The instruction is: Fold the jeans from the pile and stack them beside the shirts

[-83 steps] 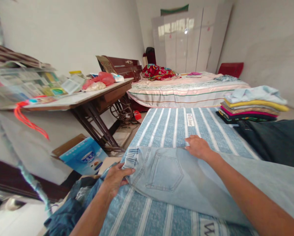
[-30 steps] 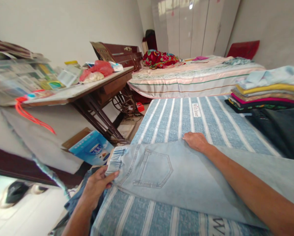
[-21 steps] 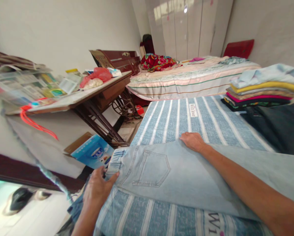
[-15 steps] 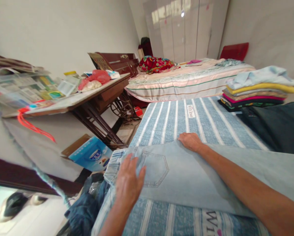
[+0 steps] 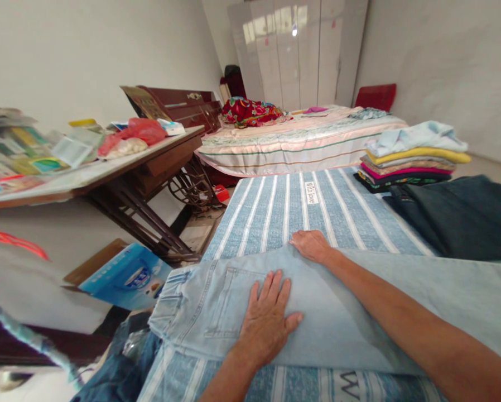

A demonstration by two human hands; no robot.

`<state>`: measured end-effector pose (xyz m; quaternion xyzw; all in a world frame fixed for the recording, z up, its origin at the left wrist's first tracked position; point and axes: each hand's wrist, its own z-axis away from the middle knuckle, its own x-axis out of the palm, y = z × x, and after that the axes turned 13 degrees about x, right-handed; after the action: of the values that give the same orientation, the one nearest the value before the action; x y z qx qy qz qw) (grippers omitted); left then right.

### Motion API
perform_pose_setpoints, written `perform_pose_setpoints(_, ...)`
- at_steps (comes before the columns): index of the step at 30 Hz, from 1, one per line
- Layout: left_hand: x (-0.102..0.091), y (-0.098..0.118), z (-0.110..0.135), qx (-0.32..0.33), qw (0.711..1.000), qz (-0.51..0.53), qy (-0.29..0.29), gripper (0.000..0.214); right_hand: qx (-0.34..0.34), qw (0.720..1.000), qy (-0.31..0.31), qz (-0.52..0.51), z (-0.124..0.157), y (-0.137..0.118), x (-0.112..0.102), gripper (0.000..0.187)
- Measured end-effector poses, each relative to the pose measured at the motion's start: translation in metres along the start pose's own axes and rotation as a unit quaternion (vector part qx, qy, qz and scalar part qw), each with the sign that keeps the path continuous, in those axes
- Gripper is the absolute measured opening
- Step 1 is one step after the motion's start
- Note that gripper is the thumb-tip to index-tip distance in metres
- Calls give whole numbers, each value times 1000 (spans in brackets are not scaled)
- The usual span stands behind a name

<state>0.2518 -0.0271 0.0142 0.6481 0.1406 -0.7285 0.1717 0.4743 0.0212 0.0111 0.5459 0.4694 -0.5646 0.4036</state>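
Note:
A pair of light blue jeans (image 5: 338, 329) lies stretched sideways over a blue-and-white striped bed cover (image 5: 271, 206), its gathered elastic waist at the left and its legs running off to the right. My left hand (image 5: 269, 318) rests flat on the denim, fingers spread, partly covering the back pocket. At the jeans' far edge, my right hand (image 5: 311, 245) has its fingers curled in and pinches the cloth there. The right forearm crosses over the legs and hides part of them.
Folded clothes (image 5: 409, 162) are stacked at the right, beside dark trousers (image 5: 463, 218). A cluttered sewing-machine table (image 5: 150, 156) stands at the left, with a blue carton (image 5: 129, 276) below it. Dark blue denim (image 5: 120, 357) hangs near the bed's left corner. Behind is another bed (image 5: 296, 145).
My left hand has moved right from beside the waistband onto the pocket and now lies flat. My right hand keeps its place on the far edge. The view has turned slightly right.

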Motion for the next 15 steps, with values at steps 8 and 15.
perform_pose_setpoints(8, -13, 5, -3, -19, 999, 26, -22, 62, 57, 997, 30, -32, 9, 8, -14, 39)
perform_pose_setpoints(15, -16, 19, -48, -38, 996, 6, 78, 51, 73, 995, -28, -61, 7, 9, -24, 31)
